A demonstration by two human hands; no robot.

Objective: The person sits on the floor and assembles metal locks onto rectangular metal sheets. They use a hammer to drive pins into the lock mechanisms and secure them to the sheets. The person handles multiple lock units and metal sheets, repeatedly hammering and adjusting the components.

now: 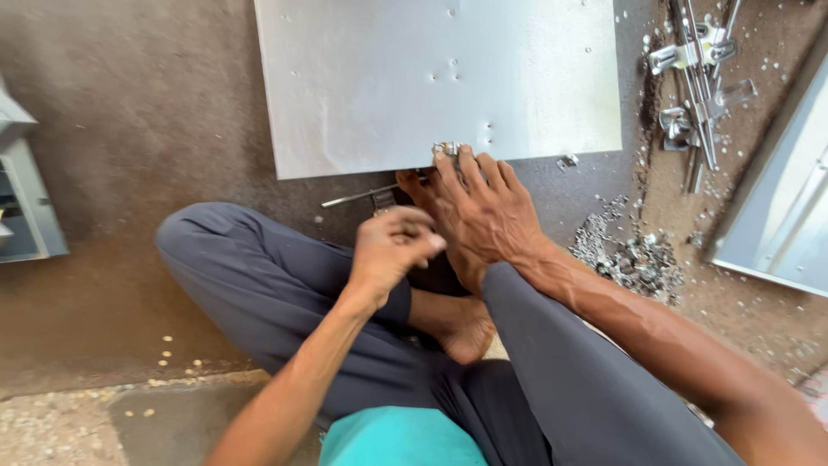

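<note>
Right hand (pixel 483 207) presses fingertips on a small metal fitting (pixel 447 149) at the near edge of a grey metal sheet (pixel 431 78) lying on the floor; left hand (pixel 392 250), curled shut, hovers beside. Steady downward pressure should keep the fitting aligned with the holes.

Down on the rough brown concrete floor (pixel 138 112), a flat pale grey metal sheet (pixel 431 78) lies square in the middle. Just off that sheet's near edge, a thin metal rod (pixel 358 198) rests on the floor. To the sheet's right, a heap of small silvery metal scraps (pixel 634 259) is scattered, and further right, near the top, a bundle of shiny metal brackets and rods (pixel 699 69). Beyond that lies a grey metal panel (pixel 776 224). Left of the sheet sits a grey metal box (pixel 26 198).
</note>
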